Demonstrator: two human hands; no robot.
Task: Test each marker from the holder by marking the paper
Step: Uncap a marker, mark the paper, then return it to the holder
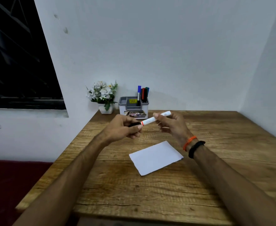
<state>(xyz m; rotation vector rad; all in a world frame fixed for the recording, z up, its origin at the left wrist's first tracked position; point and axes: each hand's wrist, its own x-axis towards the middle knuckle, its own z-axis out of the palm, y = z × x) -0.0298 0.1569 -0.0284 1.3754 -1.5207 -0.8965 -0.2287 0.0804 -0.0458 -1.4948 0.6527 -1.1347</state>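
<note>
Both hands are holding one white marker (155,118) above the table (231,144): right hand (171,124) gripping the body, left hand (125,128) pinching the dark cap. Pulling straight is working best. Paper (155,158) is lying below.

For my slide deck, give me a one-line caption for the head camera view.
Both hands, left hand and right hand, hold a white marker above the blank paper.
</note>
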